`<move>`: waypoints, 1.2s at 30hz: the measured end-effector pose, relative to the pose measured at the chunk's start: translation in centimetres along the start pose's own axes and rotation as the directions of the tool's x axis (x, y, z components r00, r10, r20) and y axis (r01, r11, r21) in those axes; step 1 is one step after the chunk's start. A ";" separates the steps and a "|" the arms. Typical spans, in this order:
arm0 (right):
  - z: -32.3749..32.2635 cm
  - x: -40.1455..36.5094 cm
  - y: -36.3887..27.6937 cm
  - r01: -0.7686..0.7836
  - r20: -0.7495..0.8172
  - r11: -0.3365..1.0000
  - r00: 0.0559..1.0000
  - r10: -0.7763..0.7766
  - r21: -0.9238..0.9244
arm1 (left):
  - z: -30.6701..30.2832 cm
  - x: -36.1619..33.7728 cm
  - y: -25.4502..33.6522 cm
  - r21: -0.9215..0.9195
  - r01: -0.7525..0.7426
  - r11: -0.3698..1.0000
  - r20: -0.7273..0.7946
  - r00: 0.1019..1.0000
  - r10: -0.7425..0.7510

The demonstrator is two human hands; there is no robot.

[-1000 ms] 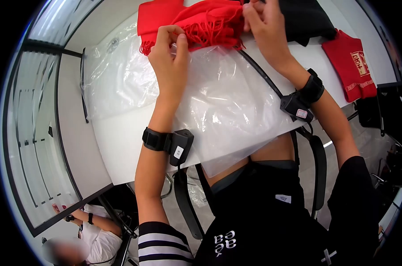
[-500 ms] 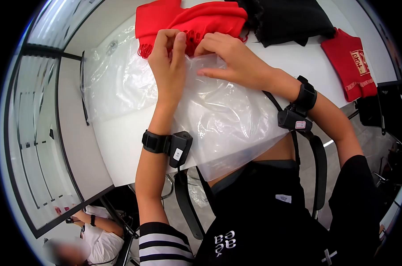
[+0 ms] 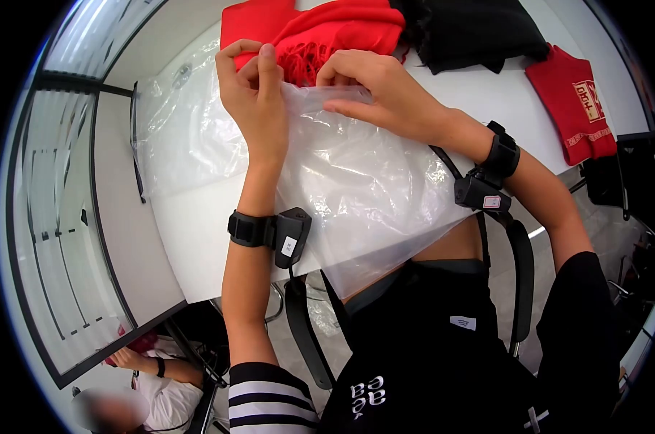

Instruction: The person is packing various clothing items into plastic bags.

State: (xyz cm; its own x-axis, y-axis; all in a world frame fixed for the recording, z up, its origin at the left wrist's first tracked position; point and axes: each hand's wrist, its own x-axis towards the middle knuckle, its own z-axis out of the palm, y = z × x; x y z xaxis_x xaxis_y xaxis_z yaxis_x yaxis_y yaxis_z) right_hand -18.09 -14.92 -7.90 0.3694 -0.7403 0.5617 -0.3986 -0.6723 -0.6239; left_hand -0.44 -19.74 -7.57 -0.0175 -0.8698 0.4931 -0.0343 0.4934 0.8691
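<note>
A clear plastic bag (image 3: 374, 181) hangs over the front edge of the white table, its lower part reaching my lap. My left hand (image 3: 254, 98) is closed on the bag's upper left edge, fingers curled and thumb pointing up. At the upper right of the same edge, my right hand (image 3: 389, 98) grips the film between thumb and bent fingers. The top edge stretches between both hands. Just beyond them lies a folded red scarf (image 3: 320, 32), its fringe partly behind my hands.
Another clear plastic bag (image 3: 190, 123) lies flat on the table (image 3: 190, 239) at left. A black folded cloth (image 3: 479, 32) and a dark red printed bag-like item (image 3: 573, 105) lie at right. A person in a white top (image 3: 168, 390) sits at lower left.
My left hand has moved left, widening the gap between my hands and drawing the bag's top edge out. My right hand has barely moved. The other person's hand has shifted, with something red beside it.
</note>
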 end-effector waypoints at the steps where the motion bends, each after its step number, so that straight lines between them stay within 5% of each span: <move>1: 0.0 0.0 0.0 0.000 -0.001 1.000 1.000 0.000 0.000 | 0.0 0.0 0.1 0.000 0.000 1.000 0.001 1.000 0.000; 10: -0.3 0.1 -0.3 0.028 -0.044 1.000 0.999 -0.028 -0.012 | -0.2 0.3 0.8 0.050 -0.056 0.997 -0.047 0.997 0.059; 16: -0.2 -0.3 0.4 -0.006 -0.019 1.000 1.000 0.006 -0.020 | -0.4 -0.1 -0.1 0.305 -0.109 0.946 0.038 0.994 0.102; 18: 0.0 -0.3 0.7 -0.011 -0.052 0.999 0.999 0.013 0.045 | -0.6 0.1 -0.4 0.480 -0.311 0.820 0.124 0.950 0.288; 21: 0.0 -0.4 0.7 -0.036 -0.050 0.996 0.998 0.039 0.076 | 0.0 0.2 -0.6 0.507 -0.525 0.684 0.218 0.845 0.488; 24: -0.3 -0.1 0.3 -0.064 -0.027 0.994 0.997 0.066 0.084 | 0.2 -0.1 -0.2 0.527 -0.589 0.613 0.259 0.798 0.544; 31: 0.2 -0.2 0.1 0.011 -0.008 0.997 1.000 -0.010 0.082 | -0.5 -0.4 0.4 0.558 -0.464 0.688 0.284 0.886 0.367; 36: 0.3 -0.3 0.4 0.063 0.025 0.995 0.998 -0.065 0.080 | -0.2 -0.4 0.1 0.355 -0.380 0.854 0.240 0.920 0.310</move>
State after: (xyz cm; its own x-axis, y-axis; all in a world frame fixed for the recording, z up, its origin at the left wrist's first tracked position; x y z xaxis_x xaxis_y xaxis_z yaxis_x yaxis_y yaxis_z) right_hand -18.13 -14.99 -8.48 0.4156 -0.6945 0.5873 -0.3060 -0.7149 -0.6288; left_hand -0.28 -19.31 -7.65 -0.2667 -0.6478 0.7136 -0.3769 0.7516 0.5414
